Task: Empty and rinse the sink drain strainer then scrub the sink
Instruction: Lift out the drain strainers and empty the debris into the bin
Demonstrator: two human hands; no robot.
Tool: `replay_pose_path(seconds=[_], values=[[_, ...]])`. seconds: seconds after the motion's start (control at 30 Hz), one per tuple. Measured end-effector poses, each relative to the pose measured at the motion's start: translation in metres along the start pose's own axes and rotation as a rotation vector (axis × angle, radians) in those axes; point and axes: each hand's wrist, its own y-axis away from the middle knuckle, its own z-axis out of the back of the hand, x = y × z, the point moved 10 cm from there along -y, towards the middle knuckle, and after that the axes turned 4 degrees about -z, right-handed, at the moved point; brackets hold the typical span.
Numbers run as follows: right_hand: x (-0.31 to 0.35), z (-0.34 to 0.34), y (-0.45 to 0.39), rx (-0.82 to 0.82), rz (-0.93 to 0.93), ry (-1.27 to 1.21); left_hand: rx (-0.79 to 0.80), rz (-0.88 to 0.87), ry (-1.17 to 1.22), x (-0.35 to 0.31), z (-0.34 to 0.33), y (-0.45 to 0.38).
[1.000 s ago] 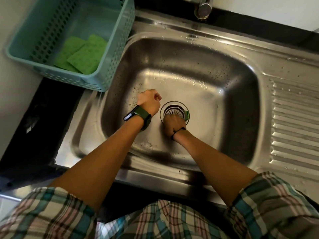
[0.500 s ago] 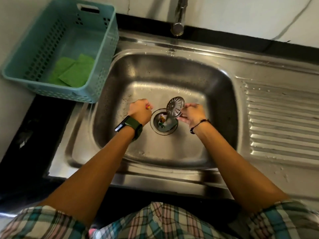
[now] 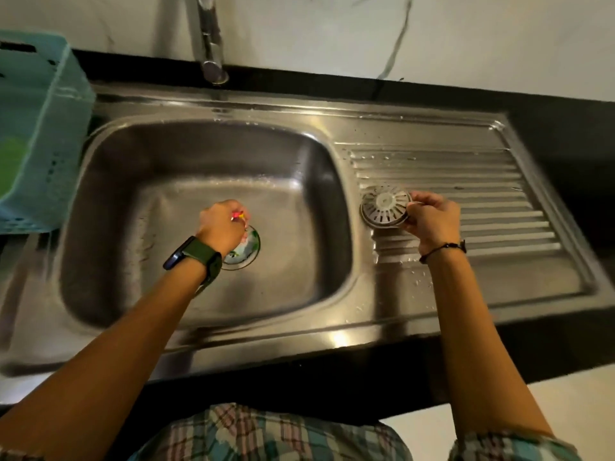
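A teal slotted basket [image 3: 40,128] is cut off at the left edge. Over the steel sink [image 3: 139,181], the left hand [image 3: 222,227] is curled around small colourful scraps, half hiding the drain [image 3: 248,252]. The right hand [image 3: 432,221] pinches the round slotted strainer [image 3: 384,207] over the ribbed drainboard [image 3: 499,201].

Glossy wet steel sink [image 3: 206,181], slotted metal strainer [image 3: 384,207].
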Motion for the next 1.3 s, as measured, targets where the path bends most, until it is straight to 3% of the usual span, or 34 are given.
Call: replay_pose_path(seconds=[0.23, 0.4, 0.47, 0.57, 0.73, 0.8, 0.9, 1.13, 1.3], values=[[0.014, 0.012, -0.010, -0.186, 0.214, 0.592, -0.041, -0.011, 0.002, -0.005, 0.009, 0.004], [0.040, -0.018, 0.012, -0.192, 0.435, 0.763, -0.057, 0.021, 0.029, 0.003, 0.021, 0.009], [0.052, -0.057, 0.028, -0.081, 0.555, 0.745, -0.051, 0.039, 0.033, 0.008, 0.025, 0.010], [0.048, -0.151, 0.058, 0.262, 0.706, 0.782, -0.069, 0.033, -0.050, 0.016, 0.038, 0.010], [-0.042, -0.293, 0.098, 0.788, 0.749, 1.174, 0.077, -0.249, -0.769, 0.004, 0.037, 0.020], [-0.083, -0.319, 0.103, 0.860, 0.823, 1.463, 0.132, -0.329, -0.892, 0.006, 0.030, 0.026], [-0.117, -0.330, 0.086, 0.816, 0.862, 1.708, 0.126, -0.363, -0.971, 0.008, 0.028, 0.025], [-0.129, -0.333, 0.072, 0.862, 0.939, 1.634, 0.083, -0.355, -0.910, 0.018, 0.028, 0.014], [-0.098, -0.325, 0.057, 0.802, 0.677, 1.242, 0.026, -0.371, -0.893, 0.022, 0.026, 0.005]])
